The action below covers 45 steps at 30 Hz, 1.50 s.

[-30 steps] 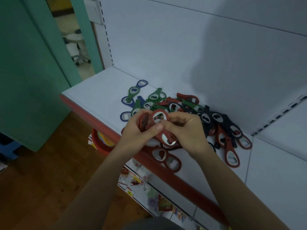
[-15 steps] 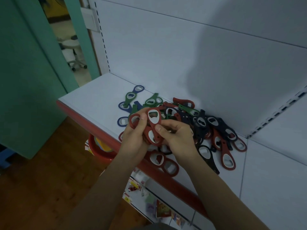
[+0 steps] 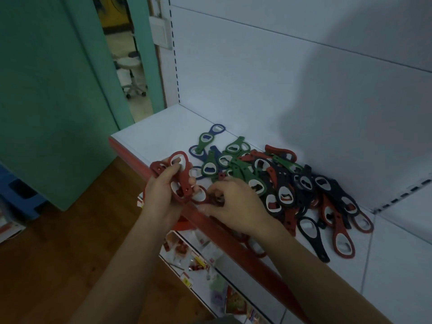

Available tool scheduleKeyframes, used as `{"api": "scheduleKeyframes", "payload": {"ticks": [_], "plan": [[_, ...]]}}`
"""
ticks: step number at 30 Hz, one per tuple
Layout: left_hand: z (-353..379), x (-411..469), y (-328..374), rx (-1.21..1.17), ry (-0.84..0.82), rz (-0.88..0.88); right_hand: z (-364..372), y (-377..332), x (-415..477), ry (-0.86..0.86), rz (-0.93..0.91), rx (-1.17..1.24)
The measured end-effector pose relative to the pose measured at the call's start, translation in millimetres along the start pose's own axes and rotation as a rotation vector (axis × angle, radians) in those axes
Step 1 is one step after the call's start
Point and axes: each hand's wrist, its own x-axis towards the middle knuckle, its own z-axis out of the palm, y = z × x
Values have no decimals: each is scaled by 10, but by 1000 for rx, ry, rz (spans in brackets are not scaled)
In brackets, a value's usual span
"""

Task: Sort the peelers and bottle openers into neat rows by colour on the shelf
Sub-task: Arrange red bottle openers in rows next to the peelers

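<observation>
The unsorted pile (image 3: 280, 183) of bottle openers lies on the white shelf (image 3: 163, 132), against its back panel, and everything else is placed from it. The left hand (image 3: 161, 195) is just left of the pile, beyond the shelf's red front edge (image 3: 233, 244), and is clamped on a bunch of red openers (image 3: 180, 174) that fan out above its thumb and fingers. The right hand (image 3: 236, 206) is at the pile's near-left corner, over the front edge, fingers curled round the handle of a single red opener (image 3: 200, 195) whose ring sticks out toward the left hand; that spot is blurred, so the exact hold is unclear. The two hands are close together but apart. Within the pile, green openers (image 3: 233, 146) and blue openers (image 3: 217, 129) sit at the far-left end, black openers (image 3: 311, 232) fill the middle and near side, and more red ones (image 3: 342, 239) lie at the right end, all crossing and overlapping. Below the pile, a lower shelf (image 3: 205, 260) holds small coloured packets. Left of the pile are a wooden floor (image 3: 70, 242) and a teal wall (image 3: 46, 90).
</observation>
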Motion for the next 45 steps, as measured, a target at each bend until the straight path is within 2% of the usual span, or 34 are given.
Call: {"api": "scheduleKeyframes", "payload": {"ticks": [2,6,9,13,17,21,23,25,27,29,31,33,34,36,38,40,42,45], "plan": [[-44,-33,-5,20,-6,13,1,-63,18,3,21,-118],[-155,-42,-2,102,-39,34,-58,-85,47,-5,90,-130],[-166,-1,-20,153,-79,43,-47,-109,75,-42,108,-236],[-80,79,-54,110,-19,-1,-10,-129,54,-38,152,-328],[-9,101,-60,89,-32,-20,93,-128,4,7,44,-529],[30,152,-61,63,-86,-33,85,-11,23,39,-19,-494],[51,170,-65,60,-108,-19,148,-12,16,89,-20,-590],[50,171,-61,49,-106,12,243,6,14,165,2,-574],[29,170,-62,60,-69,70,262,92,40,221,6,-385],[2,172,-75,147,-36,146,138,120,57,214,112,63],[11,175,-95,275,-38,181,-7,92,64,278,179,507],[87,176,-134,331,-80,160,-104,54,104,226,156,752],[145,181,-163,322,-102,148,-136,37,120,174,145,787],[238,222,-217,269,-75,139,-161,70,173,172,131,600],[270,248,-212,209,-31,141,-155,190,218,218,72,205],[238,259,-177,148,-82,148,-153,251,211,77,18,-145],[198,243,-135,130,-137,130,-142,299,207,-61,-3,-315],[177,231,-133,140,-138,137,-128,291,214,-27,-121,-452]]}}
